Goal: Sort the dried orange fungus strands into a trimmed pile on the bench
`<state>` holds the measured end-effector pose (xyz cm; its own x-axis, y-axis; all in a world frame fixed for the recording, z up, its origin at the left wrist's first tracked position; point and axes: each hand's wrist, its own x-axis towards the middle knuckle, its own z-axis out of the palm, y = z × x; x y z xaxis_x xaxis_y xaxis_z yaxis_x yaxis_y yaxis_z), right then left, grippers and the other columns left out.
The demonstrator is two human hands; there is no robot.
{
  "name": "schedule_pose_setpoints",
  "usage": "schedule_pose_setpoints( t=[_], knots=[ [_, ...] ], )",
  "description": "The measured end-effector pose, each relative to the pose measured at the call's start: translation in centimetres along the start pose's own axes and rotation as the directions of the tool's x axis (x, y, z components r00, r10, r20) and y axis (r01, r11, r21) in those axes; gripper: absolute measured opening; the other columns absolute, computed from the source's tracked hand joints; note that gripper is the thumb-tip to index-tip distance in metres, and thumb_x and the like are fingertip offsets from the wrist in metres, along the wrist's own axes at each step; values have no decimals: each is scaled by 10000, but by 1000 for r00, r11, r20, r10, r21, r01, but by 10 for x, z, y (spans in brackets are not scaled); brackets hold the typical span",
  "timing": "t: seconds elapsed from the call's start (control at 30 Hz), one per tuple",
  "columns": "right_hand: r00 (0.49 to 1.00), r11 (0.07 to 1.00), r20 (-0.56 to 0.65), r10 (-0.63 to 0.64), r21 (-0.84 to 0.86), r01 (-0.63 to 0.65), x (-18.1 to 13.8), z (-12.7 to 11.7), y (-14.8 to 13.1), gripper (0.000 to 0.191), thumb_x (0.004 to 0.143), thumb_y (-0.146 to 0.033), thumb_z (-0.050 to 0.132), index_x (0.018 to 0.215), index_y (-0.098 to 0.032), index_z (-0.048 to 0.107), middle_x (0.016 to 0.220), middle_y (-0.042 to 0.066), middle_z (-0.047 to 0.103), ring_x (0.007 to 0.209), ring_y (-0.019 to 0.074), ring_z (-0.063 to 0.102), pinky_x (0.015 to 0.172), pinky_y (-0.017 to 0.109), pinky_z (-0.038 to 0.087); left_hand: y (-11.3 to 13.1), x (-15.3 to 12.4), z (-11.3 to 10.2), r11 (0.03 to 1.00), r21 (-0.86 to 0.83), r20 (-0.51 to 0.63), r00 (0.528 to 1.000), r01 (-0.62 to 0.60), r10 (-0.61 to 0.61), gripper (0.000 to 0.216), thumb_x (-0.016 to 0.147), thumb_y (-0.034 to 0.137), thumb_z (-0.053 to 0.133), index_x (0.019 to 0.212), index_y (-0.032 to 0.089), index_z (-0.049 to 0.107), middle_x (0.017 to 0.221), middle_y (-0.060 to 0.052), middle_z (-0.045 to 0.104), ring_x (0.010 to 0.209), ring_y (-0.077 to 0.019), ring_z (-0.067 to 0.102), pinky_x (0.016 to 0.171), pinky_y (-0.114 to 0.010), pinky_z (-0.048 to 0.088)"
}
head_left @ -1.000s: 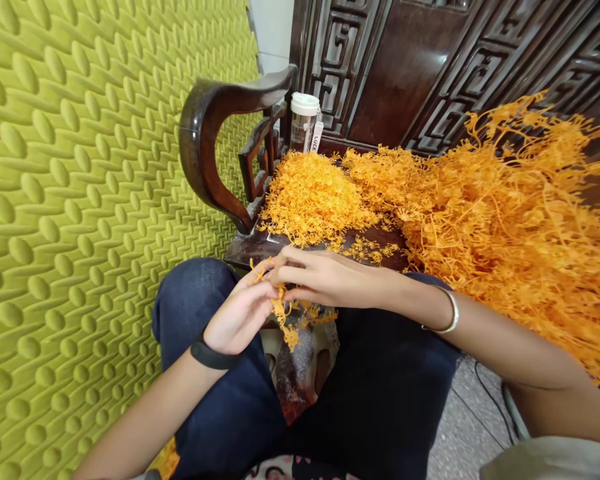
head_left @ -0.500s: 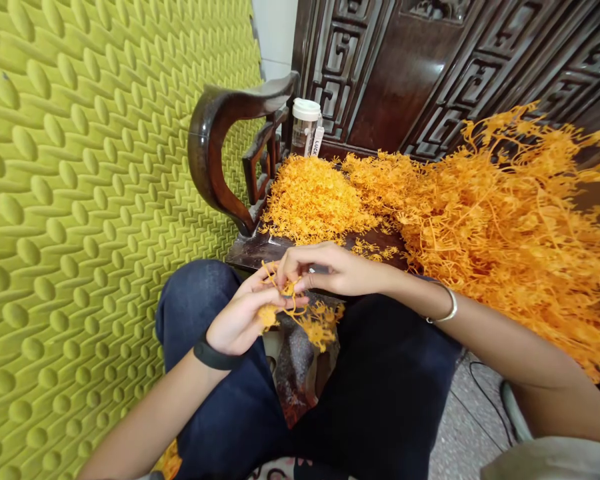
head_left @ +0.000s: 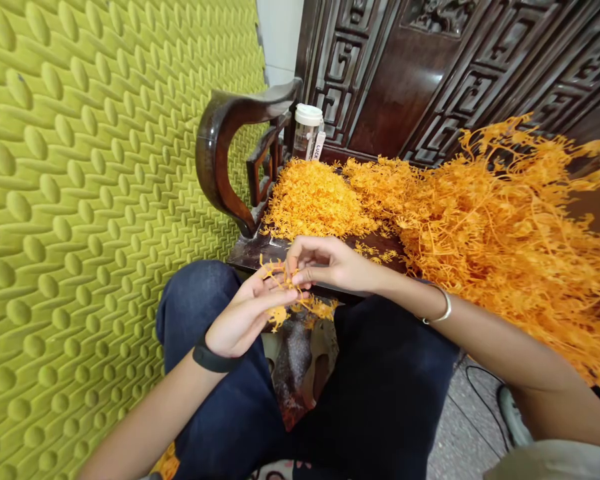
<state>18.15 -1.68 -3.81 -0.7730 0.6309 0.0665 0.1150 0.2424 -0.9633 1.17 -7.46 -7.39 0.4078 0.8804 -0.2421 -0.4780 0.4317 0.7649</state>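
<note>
Between my knees, above the seat's front edge, both hands are on one orange plastic sprig (head_left: 318,307) with thin branching stems. My left hand (head_left: 247,307), palm up with a dark wristband, is closed around its stem, and the branched tips hang below the fingers. My right hand (head_left: 327,265), wearing a pale bangle, pinches the same sprig from above with thumb and fingertips. Just beyond the hands, a heap of small orange plastic pieces (head_left: 320,200) lies on the dark wooden seat (head_left: 253,252). A large bundle of long orange sprigs (head_left: 510,240) spreads to the right.
A clear jar with a white lid (head_left: 307,127) stands behind the heap, beside a small white box marked LUCK (head_left: 319,145). The curved wooden armrest (head_left: 211,143) rises at the left, near the yellow-green padded wall (head_left: 90,200). A cable (head_left: 480,387) lies on the floor.
My right hand's fingers have shifted slightly on the sprig, and its hanging tips have swung up a little toward the hands. The view has tilted slightly.
</note>
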Motion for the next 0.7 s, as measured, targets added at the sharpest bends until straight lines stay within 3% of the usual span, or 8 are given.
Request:
schedule_pose_setpoints(
  t=[0.13,0.3,0.5,0.7],
  knots=[
    [991,958,-21,-130,-262,120,1,5,-1,54,813,-156,580,810,-137,530,700,-17,551,601,70,502,585,211,411,-2,-1,-2,988,151,72,997,-18,7,368,685,106,723,984,163,515,833,-17,696,835,-150,662,823,-265,482],
    [970,876,-82,-227,-452,166,-1,8,-3,29,858,-140,500,832,-143,514,725,-15,537,644,71,494,618,198,391,0,-1,-1,957,280,78,996,-74,54,97,808,198,613,820,144,534,617,3,624,598,-98,572,641,-211,445],
    [922,834,-210,-324,-525,173,1,7,-6,99,830,-66,494,779,-148,514,714,-23,554,629,58,488,606,178,377,8,6,4,995,79,36,998,-60,57,75,800,145,592,790,146,518,535,54,467,509,-59,449,527,-175,388],
    [879,799,-288,-381,-581,156,0,4,-8,121,823,-59,504,752,-150,538,729,-13,587,674,68,529,655,192,413,10,13,8,997,-33,29,998,-63,64,79,775,100,593,814,124,528,510,60,439,477,-46,426,486,-154,359]
  ],
)
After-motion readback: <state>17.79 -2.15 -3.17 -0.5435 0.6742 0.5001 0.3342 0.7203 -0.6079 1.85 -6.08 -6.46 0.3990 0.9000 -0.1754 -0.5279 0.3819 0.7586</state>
